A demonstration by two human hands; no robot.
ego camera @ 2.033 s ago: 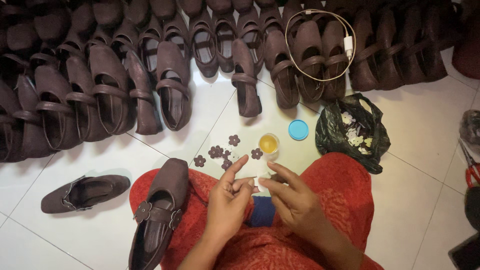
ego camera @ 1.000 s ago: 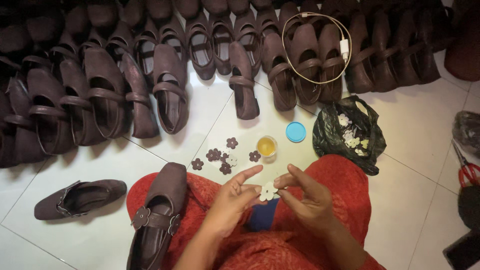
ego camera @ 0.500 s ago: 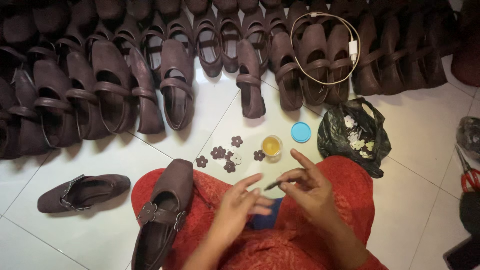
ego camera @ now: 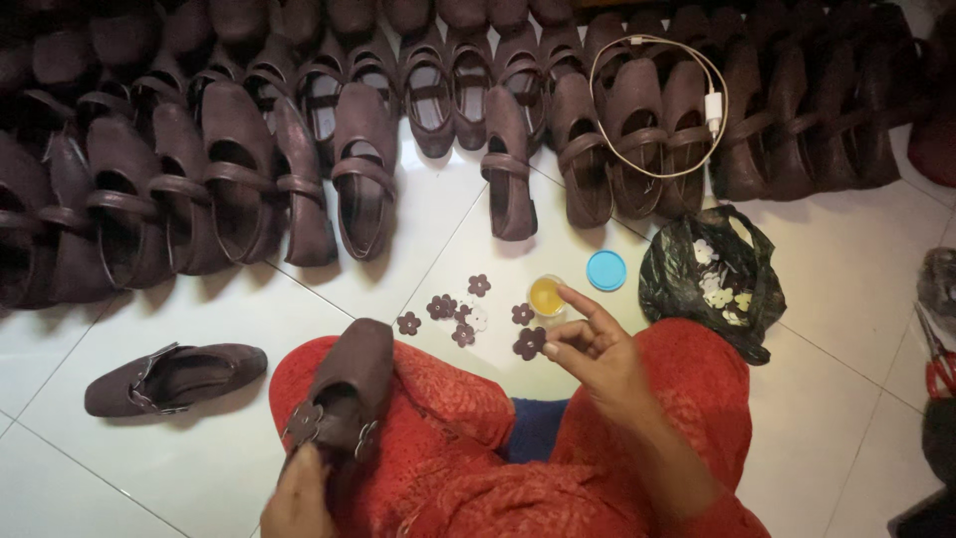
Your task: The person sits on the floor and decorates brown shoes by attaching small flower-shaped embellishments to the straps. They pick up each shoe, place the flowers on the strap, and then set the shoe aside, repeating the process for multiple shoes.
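At the bottom edge, the left hand (ego camera: pixel 299 496) grips the heel end of a brown strap shoe (ego camera: pixel 344 394) that lies toe-away on the person's left knee, over the red patterned fabric (ego camera: pixel 448 438) of their clothing. The fingers are closed on the shoe's back, close to its metal buckle (ego camera: pixel 302 423). The right hand (ego camera: pixel 593 354) is raised over the right knee, well apart from the left, its index finger stretched toward a small cup of yellow glue (ego camera: pixel 545 295); the other fingers are curled in, and I cannot tell whether they pinch anything. A patch of blue cloth (ego camera: pixel 533 428) shows between the knees.

On the white tiled floor (ego camera: pixel 199 468) just beyond the knees lie small brown flower cutouts (ego camera: pixel 443 307), scattered in a loose group beside the glue cup, with a pale one among them. A round blue lid (ego camera: pixel 605 270) sits just right of the cup. Further right, a dark plastic bag (ego camera: pixel 712 279) lies open, with white flower pieces inside. To the left, 1 single brown shoe (ego camera: pixel 174 377) rests on its side, apart from the rest.

Farthest away, rows of matching brown strap shoes (ego camera: pixel 239 189) run across the top of the view. A white charger cable (ego camera: pixel 657 100) lies looped on several of them. At the right edge, red-handled scissors (ego camera: pixel 936 364) lie on the floor.
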